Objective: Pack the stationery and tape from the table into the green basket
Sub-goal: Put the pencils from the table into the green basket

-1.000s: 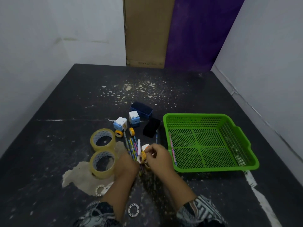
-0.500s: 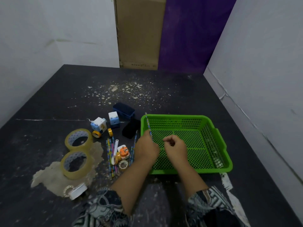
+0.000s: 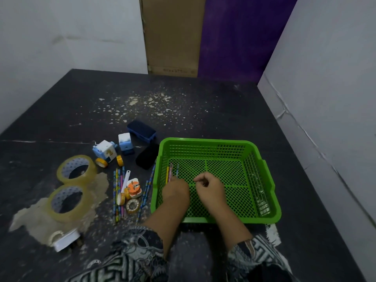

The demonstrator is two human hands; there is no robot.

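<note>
The green basket (image 3: 205, 141) stands on the dark table, right of centre. My left hand (image 3: 176, 190) is inside its left half, fingers closed on the near ends of a few coloured pencils (image 3: 169, 172) that lie low against the mesh floor. My right hand (image 3: 211, 188) hovers beside it over the basket's middle, fingers curled with nothing visible in them. Left of the basket lie more pencils (image 3: 117, 192), two big clear tape rolls (image 3: 76, 168) (image 3: 68, 202) and a small tape roll (image 3: 132, 205).
Also left of the basket: an orange-and-white plug (image 3: 133, 188), two blue-and-white sharpeners (image 3: 104, 151) (image 3: 125, 142), a dark blue eraser (image 3: 141, 131), a black object (image 3: 147, 158), small yellow tape rolls (image 3: 120, 160) and a white dispenser (image 3: 65, 240). Walls close off the right and far sides.
My left hand carried pencils from the pile on the table over the basket's rim and lowered them to its floor. My right hand moved along, over the basket.
</note>
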